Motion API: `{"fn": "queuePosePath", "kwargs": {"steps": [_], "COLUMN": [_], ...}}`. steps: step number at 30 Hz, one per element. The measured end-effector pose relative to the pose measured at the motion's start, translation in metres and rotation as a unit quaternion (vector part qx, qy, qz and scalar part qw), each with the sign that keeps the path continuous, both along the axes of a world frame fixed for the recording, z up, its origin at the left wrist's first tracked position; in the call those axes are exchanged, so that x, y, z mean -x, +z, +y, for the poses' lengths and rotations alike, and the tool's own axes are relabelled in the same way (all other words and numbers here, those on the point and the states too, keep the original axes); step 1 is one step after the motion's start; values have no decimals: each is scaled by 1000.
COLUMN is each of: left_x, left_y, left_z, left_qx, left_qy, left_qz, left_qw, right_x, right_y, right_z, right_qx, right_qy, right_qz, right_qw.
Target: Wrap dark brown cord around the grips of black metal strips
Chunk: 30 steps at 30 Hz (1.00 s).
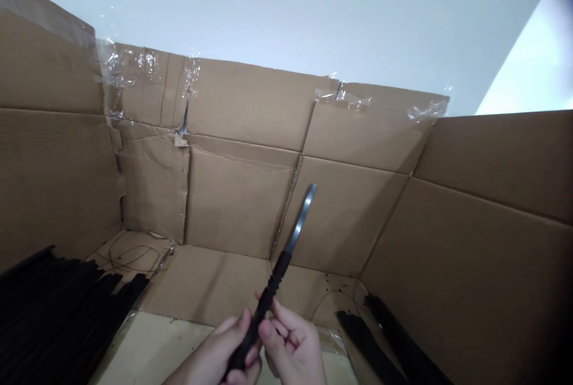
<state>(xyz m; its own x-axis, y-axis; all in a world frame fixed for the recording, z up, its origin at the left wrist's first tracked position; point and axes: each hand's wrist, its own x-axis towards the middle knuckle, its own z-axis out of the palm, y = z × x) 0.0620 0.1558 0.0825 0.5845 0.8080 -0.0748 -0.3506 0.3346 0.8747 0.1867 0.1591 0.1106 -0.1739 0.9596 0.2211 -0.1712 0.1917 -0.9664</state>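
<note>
While cardboard walls (242,194) ring open space, left hand (221,352) and right hand (293,346) clamp the ribbed strip (268,295)

Two bare hands meet low at the centre of the view, both closed on one black rod (274,282).

The left hand (221,349) comes in from the lower left with its forearm cut off by the frame edge; its fingers wrap around the rod's lower end, thumb side up. The right hand (295,346) sits just beside it, palm turned toward the left hand, its fingertips (267,332) and thumb pinching the rod just above the left hand's grip.
</note>
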Motion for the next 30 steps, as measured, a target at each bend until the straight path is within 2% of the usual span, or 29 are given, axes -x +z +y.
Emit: {"fn": "queuePosePath", "kwargs": {"steps": [1, 2, 3, 5, 6, 7, 9, 10, 11, 13, 15, 16, 18, 19, 20, 22, 24, 25, 28, 29, 30], "left_x": [-2, -4, -5, -8, -8, -9, -10, -10, -11, -11, -11, -10, -8, -7, -6, -3, 0, 2, 6, 5, 4], "left_y": [0, 1, 1, 0, -1, -2, -4, -5, -6, -9, -11, -11, -8, -6, -2, 5, 9, 10, 7, 4, 1], "left_z": [0, -1, -1, -3, -4, -4, -3, -2, 0, 2, 4, 4, 2, 1, -1, -5, -8, -9, -6, -4, -2], "left_qx": [22, 17, -11, -54, -46, -21, 37, 40, 19, -52, -74, -55, 4, 19, 15, -43, -93, -90, -15, 0, -10], "left_qy": [-27, -16, 35, 176, 201, 185, 96, 71, 83, 180, 247, 235, 132, 84, 66, 122, 191, 179, 40, 14, 18], "left_qz": [-15, -12, 5, 36, 46, 46, 33, 36, 45, 68, 84, 76, 45, 33, 29, 63, 103, 108, 68, 55, 51], "left_qw": [999, 1000, 999, 982, 977, 981, 994, 996, 995, 980, 962, 967, 990, 996, 997, 990, 972, 974, 997, 998, 998], "right_x": [0, 0, 0, 0, 0, 0, 0, 0, 0, 2, 4, 5, 7, 8, 9, 10, 11, 10, 7, 5, 5], "right_y": [-3, -6, -9, -11, -11, -10, -6, -5, -3, -2, -2, -3, -7, -8, -10, -10, -8, -6, -2, -3, -4], "right_z": [2, 3, 4, 4, 3, 2, -1, -2, -3, -4, -3, -3, -1, 0, 1, 3, 4, 3, -1, -3, -4], "right_qx": [5, 8, 7, 2, 3, 8, 18, 20, 14, -9, -12, -3, 23, 29, 27, 8, -7, -11, -14, -11, -7], "right_qy": [-1, -18, -47, -88, -87, -68, -20, -11, -22, -65, -59, -32, 25, 29, 14, -51, -75, -57, 28, 27, 6], "right_qz": [7, 15, 25, 42, 47, 44, 16, -2, -14, -15, 2, 11, 20, 24, 29, 45, 56, 53, 1, -17, -28], "right_qw": [1000, 1000, 999, 995, 995, 997, 1000, 1000, 1000, 998, 998, 999, 999, 999, 999, 998, 996, 997, 1000, 999, 1000]}}
